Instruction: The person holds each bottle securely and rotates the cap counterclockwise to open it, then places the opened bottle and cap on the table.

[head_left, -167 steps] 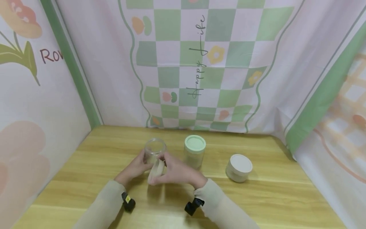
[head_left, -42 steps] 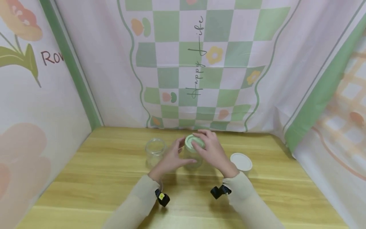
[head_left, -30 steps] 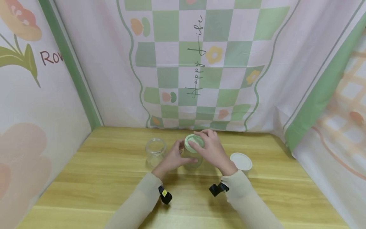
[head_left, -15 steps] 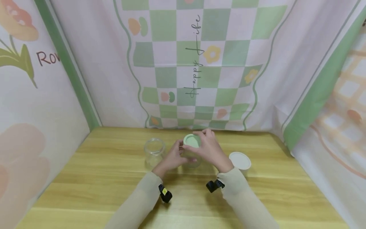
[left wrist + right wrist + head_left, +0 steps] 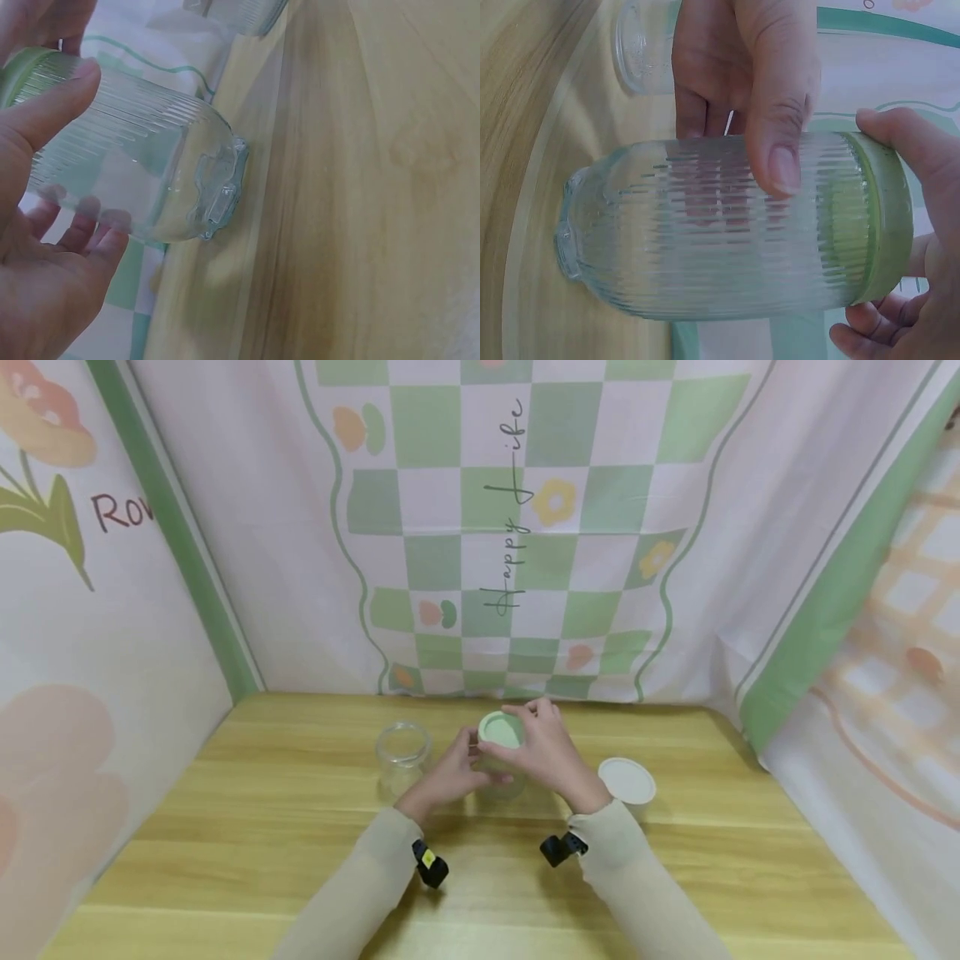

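Observation:
A ribbed glass jar (image 5: 501, 772) with a pale green lid (image 5: 500, 728) stands on the wooden table (image 5: 225, 827). My left hand (image 5: 471, 767) grips the jar's body, thumb (image 5: 780, 112) across the ribs and fingers (image 5: 79, 225) behind the glass (image 5: 150, 169). My right hand (image 5: 527, 735) curls over the green lid (image 5: 879, 217), with fingertips (image 5: 896, 139) on its rim. The base of the jar (image 5: 705, 232) sits against the wood.
An open clear jar (image 5: 402, 747) without a lid stands just left of my left hand, also in the right wrist view (image 5: 641, 45). A low jar with a white lid (image 5: 627, 779) stands to the right. Printed cloth walls (image 5: 510, 527) close in the table on three sides.
Both hands have left the clear jar on the left and come to the green-lidded jar. Over the last second they stay on it, the right fingers shifting slightly round the lid.

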`<control>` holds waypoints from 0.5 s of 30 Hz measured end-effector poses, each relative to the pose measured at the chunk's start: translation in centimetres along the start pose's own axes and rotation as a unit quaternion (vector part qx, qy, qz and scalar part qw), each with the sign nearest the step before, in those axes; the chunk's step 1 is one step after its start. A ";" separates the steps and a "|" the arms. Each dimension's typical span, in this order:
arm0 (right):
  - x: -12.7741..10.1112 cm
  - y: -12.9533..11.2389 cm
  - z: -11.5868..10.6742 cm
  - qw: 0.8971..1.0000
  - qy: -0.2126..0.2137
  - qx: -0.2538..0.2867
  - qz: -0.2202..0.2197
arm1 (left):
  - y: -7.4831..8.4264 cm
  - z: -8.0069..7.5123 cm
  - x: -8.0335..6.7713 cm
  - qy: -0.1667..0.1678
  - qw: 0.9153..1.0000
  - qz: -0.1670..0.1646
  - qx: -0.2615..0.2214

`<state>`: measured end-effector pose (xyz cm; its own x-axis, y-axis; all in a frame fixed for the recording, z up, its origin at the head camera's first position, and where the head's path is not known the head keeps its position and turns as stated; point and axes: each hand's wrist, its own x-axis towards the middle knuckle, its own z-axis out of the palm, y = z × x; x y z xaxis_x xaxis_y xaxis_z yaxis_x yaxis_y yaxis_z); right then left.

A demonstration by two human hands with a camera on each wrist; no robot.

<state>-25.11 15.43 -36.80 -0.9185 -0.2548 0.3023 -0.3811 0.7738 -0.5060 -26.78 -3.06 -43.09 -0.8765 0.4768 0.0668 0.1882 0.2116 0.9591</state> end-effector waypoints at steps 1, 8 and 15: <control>0.0 0.1 0.0 1.000 -0.001 0.004 -0.007 | 0.1 0.0 0.0 -0.003 1.000 0.001 0.000; 0.9 1.6 -1.0 0.993 -0.069 0.070 -0.065 | 0.2 -0.2 -0.1 -0.012 1.000 0.004 0.001; 1.9 3.0 -2.3 0.973 -0.173 0.129 -0.079 | 0.2 -0.2 -0.1 -0.016 1.000 0.008 0.005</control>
<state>-27.80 18.59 -35.91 -0.8093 -0.5736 0.1265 -0.4940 0.5482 -0.6749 -26.78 -3.26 -42.88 -0.8584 0.5078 0.0721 0.2059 0.2124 0.9552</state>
